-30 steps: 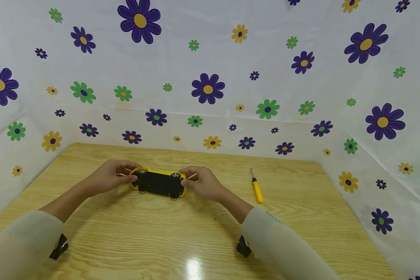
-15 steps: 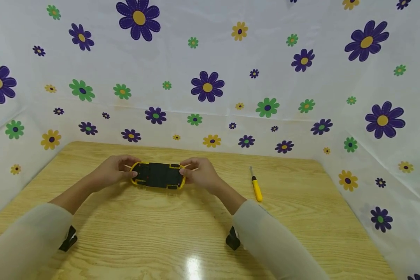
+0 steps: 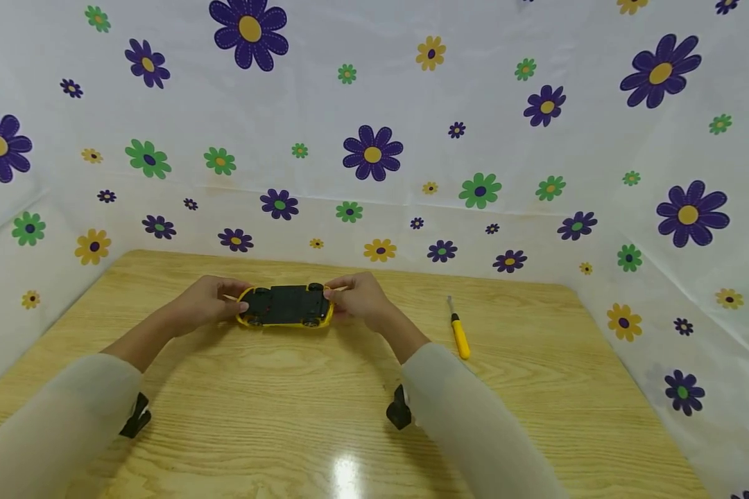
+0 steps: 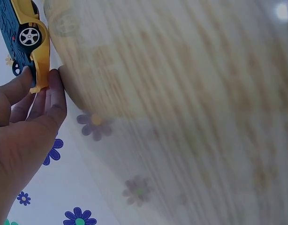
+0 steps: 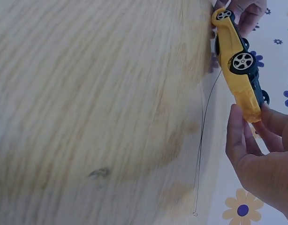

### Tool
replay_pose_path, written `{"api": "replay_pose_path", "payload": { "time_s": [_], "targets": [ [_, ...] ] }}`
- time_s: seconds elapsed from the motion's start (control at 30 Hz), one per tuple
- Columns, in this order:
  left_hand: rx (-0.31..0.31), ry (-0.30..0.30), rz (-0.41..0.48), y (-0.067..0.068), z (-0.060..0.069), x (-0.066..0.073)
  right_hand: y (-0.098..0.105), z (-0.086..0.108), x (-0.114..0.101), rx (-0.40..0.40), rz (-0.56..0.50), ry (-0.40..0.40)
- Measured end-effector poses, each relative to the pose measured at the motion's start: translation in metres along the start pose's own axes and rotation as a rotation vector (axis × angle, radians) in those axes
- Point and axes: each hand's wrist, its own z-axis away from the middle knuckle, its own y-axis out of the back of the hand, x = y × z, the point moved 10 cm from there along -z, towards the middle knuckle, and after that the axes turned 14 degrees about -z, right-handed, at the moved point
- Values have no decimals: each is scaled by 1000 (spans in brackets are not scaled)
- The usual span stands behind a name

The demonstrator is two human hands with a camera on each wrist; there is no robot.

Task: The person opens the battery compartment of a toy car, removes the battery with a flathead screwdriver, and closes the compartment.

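Note:
A yellow toy car [image 3: 287,305] is held by both hands over the table's back left part, its black underside facing the head camera. My left hand [image 3: 202,303] pinches the car's left end, the thumb on the underside. At the other end, my right hand [image 3: 363,300] grips it between thumb and fingers. In the left wrist view, fingers of the left hand [image 4: 29,122] lie along the yellow body [image 4: 42,61]. Spoked wheels and the yellow side [image 5: 233,61] show in the right wrist view, above the right hand [image 5: 266,154].
A screwdriver [image 3: 460,337] with a yellow handle lies on the wooden table [image 3: 274,416], right of the right hand. A white cloth [image 3: 312,111] with printed flowers stands behind the table and along its sides. In the right wrist view, a thin dark string [image 5: 201,136] runs near the car.
Between both hands the car has turned about its length; its yellow edge with wheels now shows along the bottom instead of the top. Both forearms have shifted slightly inward.

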Motion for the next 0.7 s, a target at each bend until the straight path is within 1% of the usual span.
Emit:
{"api": "replay_pose_path", "payload": {
  "time_s": [0.13,0.23,0.33,0.4,0.5,0.7],
  "targets": [
    [-21,27,36,-2,-2,-1,1,-4,1,18,6,-56],
    [-26,39,49,-2,-3,-3,2,-7,4,34,2,-97],
    [-27,52,46,-2,-4,-4,3,-9,8,48,-12,-129],
    [-33,65,62,-2,-4,-4,4,-10,11,54,-32,-148],
    [-35,73,77,-1,-4,-4,5,-13,14,61,-53,-168],
    [-37,86,152,-1,-6,-5,7,-16,21,70,-65,-200]
  ]
}}
